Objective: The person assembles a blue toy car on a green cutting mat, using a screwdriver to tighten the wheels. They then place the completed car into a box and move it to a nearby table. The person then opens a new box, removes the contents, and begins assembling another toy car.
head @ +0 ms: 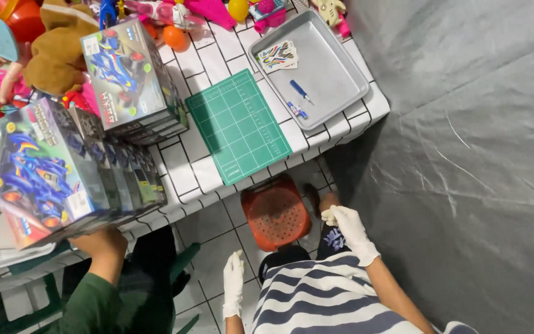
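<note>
My left hand (pixel 233 283) in a white glove hangs beside my striped shirt with straight fingers and holds nothing. My right hand (pixel 348 227), also gloved, rests on my knee beside a red perforated stool (pixel 275 213) that stands under the table's edge; it holds nothing either. On the white gridded table (pixel 180 173) lies a green cutting mat (pixel 237 125). Next to the mat, a metal tray (pixel 341 77) carries a sticker sheet (pixel 277 55), a small blue screwdriver (pixel 301 91) and a short blue pen-like tool (pixel 297 110).
Toy car boxes stand on the left: one apart (pixel 131 80) and a row (pixel 38 170). Another person's hand in a green sleeve (pixel 103 244) reaches up under that row. Plush and plastic toys (pixel 57 43) crowd the table's far edge. Grey sheeting (pixel 465 161) covers the right.
</note>
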